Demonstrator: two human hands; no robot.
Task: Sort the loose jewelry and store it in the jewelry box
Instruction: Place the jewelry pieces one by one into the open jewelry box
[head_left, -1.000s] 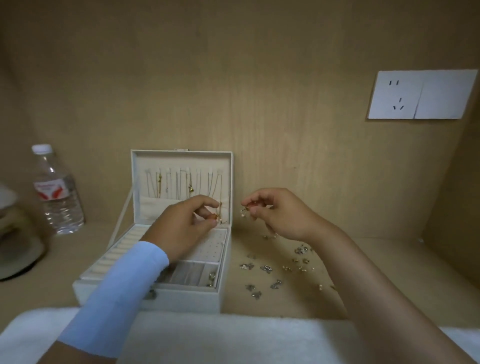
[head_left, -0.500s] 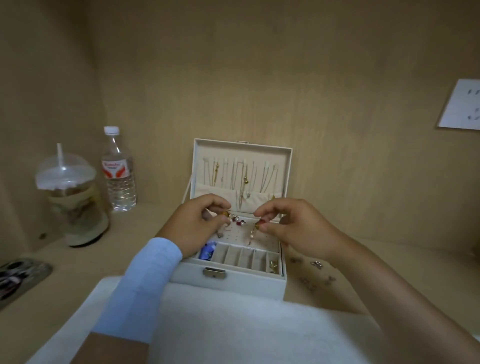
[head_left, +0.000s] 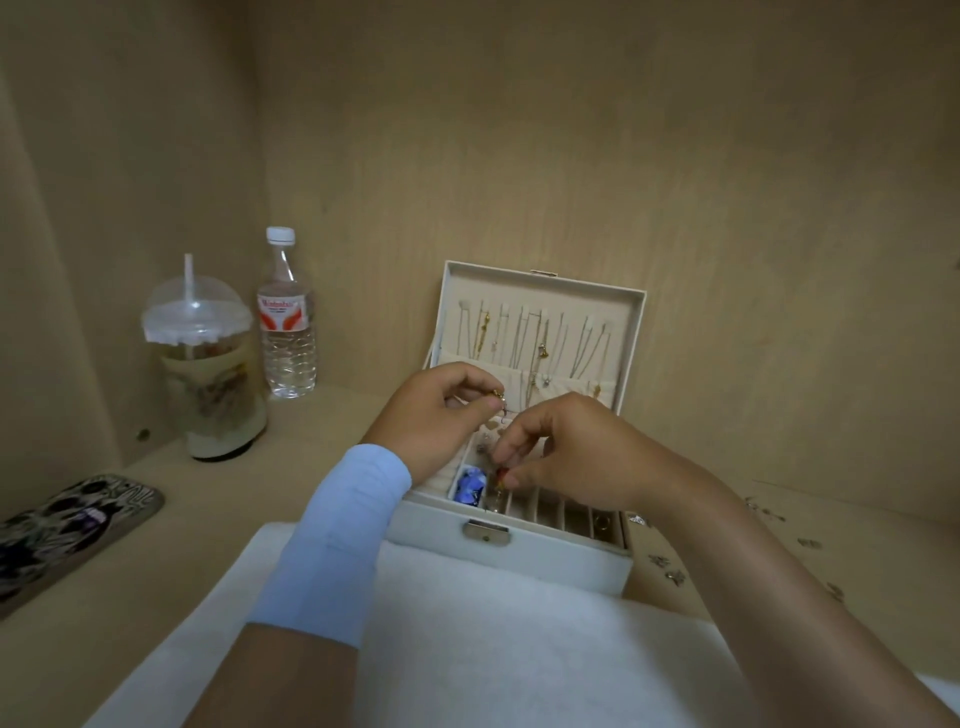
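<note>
The white jewelry box (head_left: 519, 551) stands open in the middle, its lid upright with several thin necklaces (head_left: 540, 338) hanging inside. Over the box tray, my left hand (head_left: 436, 415) pinches a small gold earring (head_left: 500, 399) between thumb and fingers. My right hand (head_left: 566, 457) is lower, just above the front compartments, and pinches a small earring with a red bead (head_left: 502, 475). A blue piece (head_left: 470, 486) lies in the front left compartment. Several loose silver pieces (head_left: 670, 569) lie scattered on the shelf right of the box.
A lidded drink cup with a straw (head_left: 205, 364) and a water bottle (head_left: 287, 317) stand at the back left. A phone in a patterned case (head_left: 67, 525) lies at the far left. A white cloth (head_left: 498, 644) covers the near shelf. Wooden walls close in behind and left.
The view swung left, bringing the cup and phone in. Both hands moved from beside the box to over its tray, and my right hand dropped toward the front compartments.
</note>
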